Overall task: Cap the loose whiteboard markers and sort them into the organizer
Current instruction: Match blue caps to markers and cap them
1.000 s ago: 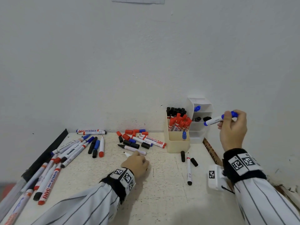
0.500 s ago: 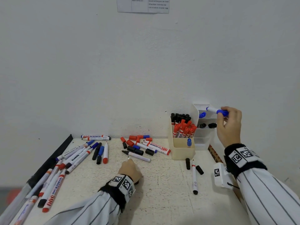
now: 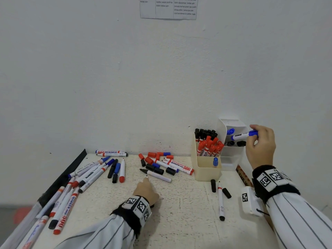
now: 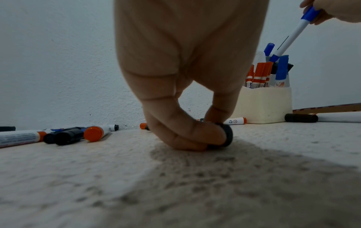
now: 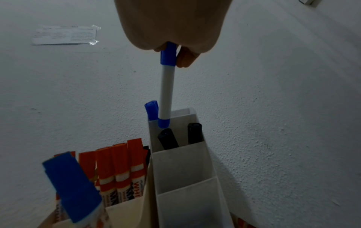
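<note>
Pinched by right hand [image 3: 260,148], capped white-barrelled blue marker [image 3: 242,136] tilts.

- The bench [image 3: 179,221] stands against the wall [image 3: 125,78], with a sheet of paper [image 3: 168,8] fixed to the wall high above it.
- Two organizers stand side by side at the bench's right rear: the wide organizer [image 3: 206,169] on the left, the tiered organizer [image 3: 233,155] touching its right side.
- Capped markers stand upright in the wide organizer's rear compartments; one marker [image 3: 215,162] stands in its front compartment.
- A cluster of loose caps and markers [image 3: 161,164] lies left of the wide organizer, near the wall.
- A further group of markers [image 3: 86,177] lies along the bench's left edge.
- One marker and two caps [image 3: 221,198] lie in front of the wide organizer.
</note>
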A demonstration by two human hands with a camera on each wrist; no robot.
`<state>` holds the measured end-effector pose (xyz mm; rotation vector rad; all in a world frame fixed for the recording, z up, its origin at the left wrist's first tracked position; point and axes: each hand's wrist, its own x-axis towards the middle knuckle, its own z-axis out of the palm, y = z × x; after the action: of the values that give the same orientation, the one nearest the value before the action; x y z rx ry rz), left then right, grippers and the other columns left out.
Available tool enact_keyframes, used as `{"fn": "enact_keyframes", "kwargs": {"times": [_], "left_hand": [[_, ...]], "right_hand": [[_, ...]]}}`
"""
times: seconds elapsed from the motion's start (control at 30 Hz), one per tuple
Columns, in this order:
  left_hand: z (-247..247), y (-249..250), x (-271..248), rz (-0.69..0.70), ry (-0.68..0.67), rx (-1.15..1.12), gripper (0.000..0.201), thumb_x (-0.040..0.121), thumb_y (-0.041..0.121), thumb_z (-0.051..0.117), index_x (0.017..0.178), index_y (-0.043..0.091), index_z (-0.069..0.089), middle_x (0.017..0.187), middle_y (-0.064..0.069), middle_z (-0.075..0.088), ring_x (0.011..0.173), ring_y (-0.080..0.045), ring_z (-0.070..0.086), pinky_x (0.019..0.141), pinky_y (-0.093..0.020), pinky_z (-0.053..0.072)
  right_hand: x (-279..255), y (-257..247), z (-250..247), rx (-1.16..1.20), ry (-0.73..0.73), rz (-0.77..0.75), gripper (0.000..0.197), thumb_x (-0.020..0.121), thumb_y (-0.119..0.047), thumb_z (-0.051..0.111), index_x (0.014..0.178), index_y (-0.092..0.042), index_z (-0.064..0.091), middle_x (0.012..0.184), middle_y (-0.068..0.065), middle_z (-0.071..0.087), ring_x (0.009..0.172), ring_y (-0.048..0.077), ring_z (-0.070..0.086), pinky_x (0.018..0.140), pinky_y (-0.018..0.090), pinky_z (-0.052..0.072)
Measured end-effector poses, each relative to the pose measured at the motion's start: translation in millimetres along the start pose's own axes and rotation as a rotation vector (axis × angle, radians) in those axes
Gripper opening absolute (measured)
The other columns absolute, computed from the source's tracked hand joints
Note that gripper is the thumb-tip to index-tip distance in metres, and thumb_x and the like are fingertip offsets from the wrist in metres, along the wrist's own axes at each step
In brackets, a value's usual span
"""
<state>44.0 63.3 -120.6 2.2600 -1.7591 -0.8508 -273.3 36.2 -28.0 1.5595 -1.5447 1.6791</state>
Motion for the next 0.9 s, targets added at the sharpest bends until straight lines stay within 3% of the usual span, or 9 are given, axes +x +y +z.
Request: {"fn": "enact_keyframes", "kwargs": {"times": [0.23, 0.47, 0.63, 0.73, 0.9], "left_hand": [[1.4, -0.7, 2.3, -0.009, -0.008, -0.015, 0.064, 0.086, 0.028, 0.061, 0.138, 0.011, 0.029, 0.132, -0.011, 0.042, 0.117, -0.024, 0.051, 0.092, -0.031, 0.050], [1.7, -1.6, 1.7, -0.005, -0.007, -0.002, 0.065, 0.086, 0.029, 0.060, 0.139, 0.010, 0.028, 0.134, -0.012, 0.041, 0.118, -0.025, 0.050, 0.094, -0.032, 0.049], [1.4, -1.6, 1.3, -0.004, -0.005, 0.003, 0.061, 0.086, 0.030, 0.060, 0.136, 0.010, 0.031, 0.133, -0.012, 0.041, 0.118, -0.024, 0.050, 0.094, -0.030, 0.048], [1.5, -1.2, 1.7, -0.005, 0.000, 0.000, 0.062, 0.086, 0.030, 0.060, 0.137, 0.011, 0.030, 0.132, -0.011, 0.042, 0.118, -0.023, 0.050, 0.094, -0.030, 0.049], [1.6, -1.2, 1.2, -0.002, -0.004, -0.023, 0.065, 0.085, 0.030, 0.061, 0.139, 0.012, 0.029, 0.133, -0.010, 0.041, 0.118, -0.022, 0.050, 0.094, -0.031, 0.050]], "right_hand": [[4.8, 1.0, 1.0, 0.002, 0.102, -0.003, 0.029, 0.084, 0.008, 0.044, 0.109, 0.008, 0.059, 0.105, 0.028, 0.054, 0.091, 0.029, 0.054, 0.083, 0.015, 0.037], [12.9, -0.5, 6.5, 0.001, 0.015, -0.056, 0.026, 0.086, 0.005, 0.048, 0.108, 0.007, 0.059, 0.103, 0.025, 0.056, 0.089, 0.031, 0.056, 0.080, 0.027, 0.044], [13.8, -6.2, 8.5, -0.035, -0.074, -0.049, 0.025, 0.083, 0.008, 0.051, 0.106, 0.007, 0.061, 0.100, 0.025, 0.058, 0.087, 0.030, 0.057, 0.079, 0.019, 0.038], [11.8, -5.5, 11.8, -0.004, -0.197, 0.076, 0.026, 0.086, 0.004, 0.053, 0.111, 0.006, 0.059, 0.104, 0.024, 0.060, 0.093, 0.031, 0.057, 0.081, 0.020, 0.037], [14.1, -1.5, 21.6, 0.025, -0.398, 0.285, 0.027, 0.089, -0.005, 0.054, 0.116, -0.001, 0.058, 0.110, 0.018, 0.063, 0.092, 0.021, 0.055, 0.081, 0.025, 0.039]]}}
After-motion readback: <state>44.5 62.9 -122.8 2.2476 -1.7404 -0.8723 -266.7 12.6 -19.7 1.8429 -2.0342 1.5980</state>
